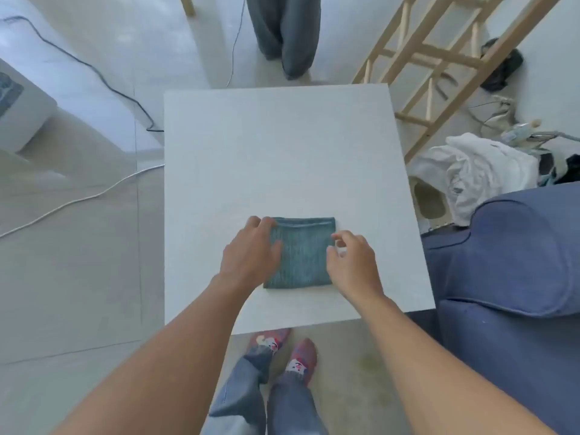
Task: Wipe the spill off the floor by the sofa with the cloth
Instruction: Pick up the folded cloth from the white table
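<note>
Left hand [251, 249] on cloth [303, 254] (folded), right hand [351, 255] beside

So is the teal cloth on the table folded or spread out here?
Folded. The cloth lies flat on the white table as a compact square, with a doubled layered edge along its far side.

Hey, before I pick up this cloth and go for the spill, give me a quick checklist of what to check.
1. Cloth within reach on the white table: ok, folded, near the front edge.
2. Left hand on the cloth: ok, fingers rest on its left edge.
3. Right hand gripping: not ok, open at the right edge.
4. Spill located: ok, yellowish patch on the floor beside the blue sofa.
5. Path to the spill: ok, bare floor right of your feet.
6. Spill wet or dried: cannot tell.
</note>
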A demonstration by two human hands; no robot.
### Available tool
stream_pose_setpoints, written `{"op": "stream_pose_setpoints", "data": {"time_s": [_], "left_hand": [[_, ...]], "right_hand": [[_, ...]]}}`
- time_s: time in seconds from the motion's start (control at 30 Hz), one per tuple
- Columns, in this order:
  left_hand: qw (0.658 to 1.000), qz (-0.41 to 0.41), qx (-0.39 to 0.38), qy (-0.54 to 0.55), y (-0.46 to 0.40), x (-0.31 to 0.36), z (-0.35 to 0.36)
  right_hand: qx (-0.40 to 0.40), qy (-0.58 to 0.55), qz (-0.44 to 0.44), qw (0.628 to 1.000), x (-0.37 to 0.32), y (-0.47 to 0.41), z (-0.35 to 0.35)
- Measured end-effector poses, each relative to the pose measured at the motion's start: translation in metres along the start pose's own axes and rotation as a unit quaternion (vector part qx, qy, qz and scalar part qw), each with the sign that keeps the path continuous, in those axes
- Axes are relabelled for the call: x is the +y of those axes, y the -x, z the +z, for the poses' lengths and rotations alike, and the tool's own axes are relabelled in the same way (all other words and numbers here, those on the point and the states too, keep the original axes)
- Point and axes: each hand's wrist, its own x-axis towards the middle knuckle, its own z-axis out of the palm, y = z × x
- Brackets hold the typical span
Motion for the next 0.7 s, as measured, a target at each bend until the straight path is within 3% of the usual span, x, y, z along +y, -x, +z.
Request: {"op": "stream_pose_setpoints", "data": {"time_s": [0.13, 0.27, 0.7], "left_hand": [[0.994, -0.025, 0.092, 0.043, -0.034, -0.033, 0.039], [0.985, 0.011, 0.156, 0.07, -0.045, -0.046, 0.054], [0.975, 0.063, 0.209, 0.05, -0.037, -0.057, 0.05]], "right_hand": [[0.065, -0.014, -0.035, 0.997, 0.02, -0.055, 0.029], [0.131, -0.05, -0.045, 0.989, 0.036, -0.068, 0.052], [0.211, -0.122, -0.033, 0.969, 0.04, -0.062, 0.052]]}}
